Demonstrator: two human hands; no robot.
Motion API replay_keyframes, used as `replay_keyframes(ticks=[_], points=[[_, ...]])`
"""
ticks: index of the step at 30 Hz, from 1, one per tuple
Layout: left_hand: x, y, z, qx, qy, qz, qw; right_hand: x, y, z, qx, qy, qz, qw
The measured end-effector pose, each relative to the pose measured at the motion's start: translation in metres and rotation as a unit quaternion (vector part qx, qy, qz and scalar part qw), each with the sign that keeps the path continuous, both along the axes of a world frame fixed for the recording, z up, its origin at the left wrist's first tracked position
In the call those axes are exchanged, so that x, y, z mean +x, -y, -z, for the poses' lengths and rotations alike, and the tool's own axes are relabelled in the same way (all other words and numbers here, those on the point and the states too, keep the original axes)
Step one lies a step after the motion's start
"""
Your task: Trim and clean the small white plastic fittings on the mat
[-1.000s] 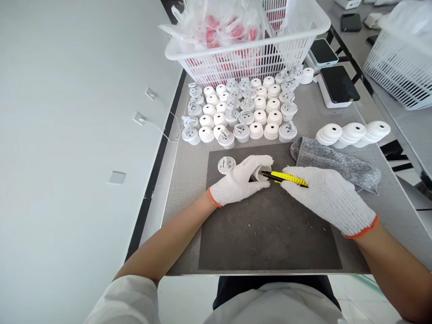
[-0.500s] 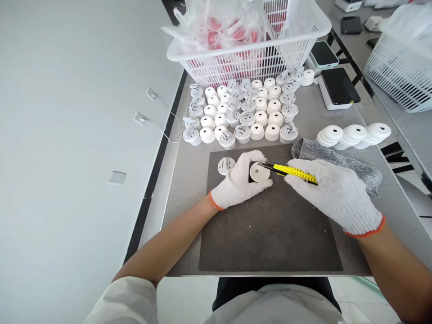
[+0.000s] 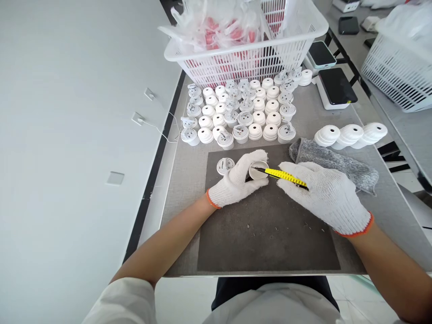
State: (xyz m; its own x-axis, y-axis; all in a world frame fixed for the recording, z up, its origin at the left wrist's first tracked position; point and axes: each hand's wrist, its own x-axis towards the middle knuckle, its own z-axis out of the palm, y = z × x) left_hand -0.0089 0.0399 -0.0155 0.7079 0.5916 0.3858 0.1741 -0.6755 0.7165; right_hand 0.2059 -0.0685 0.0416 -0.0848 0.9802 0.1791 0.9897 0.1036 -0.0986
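Gloved in white knit, my left hand [image 3: 241, 177] is wrapped round a small white plastic cup-shaped housing [image 3: 259, 176] whose hollow side faces up. My right hand [image 3: 320, 191], gloved the same way, grips a yellow and black utility knife [image 3: 285, 176]. The knife's dark tip reaches over the housing's opening; whether it touches the inner wall I cannot tell. Just left of my left hand lies a round white part [image 3: 225, 166] with a slotted face. All of this is above a dark mat [image 3: 266, 243] with small shavings on it.
Rows of white ridged housings [image 3: 255, 131] and round parts stand behind the mat. Beyond them is a white basket [image 3: 236, 54] with bagged red items. On the right lie a grey cloth [image 3: 337, 164], stacked white caps [image 3: 351, 135] and a black-topped box [image 3: 336, 86].
The knife has moved left and slightly down, its tip going from the housing's rim to over its opening. The holed inner bottom is less visible now. My left hand keeps its hold.
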Motion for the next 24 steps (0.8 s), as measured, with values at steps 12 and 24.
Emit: replay_keyframes(ticks=[12, 24], points=[[-0.0004, -0.0012, 0.0006, 0.006, 0.021, 0.022, 1.0, 0.0011, 0.0002, 0.0036, 0.104, -0.005, 0.004, 0.995], [0.0006, 0.0003, 0.0013, 0.0, 0.017, 0.015, 1.0, -0.0065, 0.0037, 0.006, 0.123, 0.027, 0.007, 0.992]])
